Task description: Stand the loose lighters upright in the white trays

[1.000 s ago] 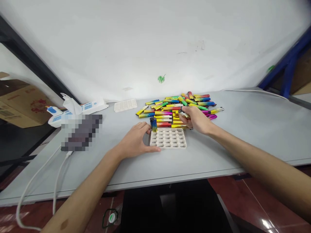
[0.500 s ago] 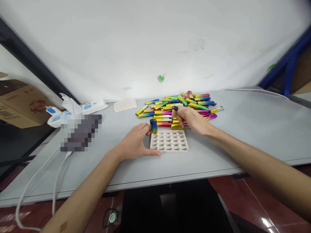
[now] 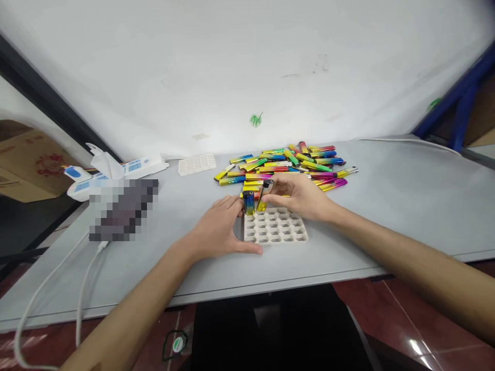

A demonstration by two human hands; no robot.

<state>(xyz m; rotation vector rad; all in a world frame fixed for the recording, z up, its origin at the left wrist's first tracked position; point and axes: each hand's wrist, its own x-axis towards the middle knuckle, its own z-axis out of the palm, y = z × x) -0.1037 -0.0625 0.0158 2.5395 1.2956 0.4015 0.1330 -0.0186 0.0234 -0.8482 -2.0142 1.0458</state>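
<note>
A pale tray with rows of slots point(image 3: 275, 226) lies flat on the table. My left hand point(image 3: 216, 229) grips its left side, the thumb along the front edge and the fingers curled at the back corner. In the tray's back left corner stands a blue and yellow lighter point(image 3: 249, 204), upright beside those fingers. My right hand point(image 3: 299, 196) is closed on a silver and yellow lighter point(image 3: 265, 195) with a black top. This one tilts slightly, its lower end at the back row next to the blue lighter; whether it is inside a slot I cannot tell.
Behind the tray a pile of shiny coloured lighters point(image 3: 286, 159) spreads towards the wall. Another pale slotted tray point(image 3: 197, 164) lies back left. On the left are a power strip point(image 3: 143, 166), a blurred-out dark device point(image 3: 126, 211) with white cables, and a cardboard box point(image 3: 34, 167).
My right hand has brought a lighter from the pile down and left to the tray's back row, turning it more upright. My left hand stays at the tray.
</note>
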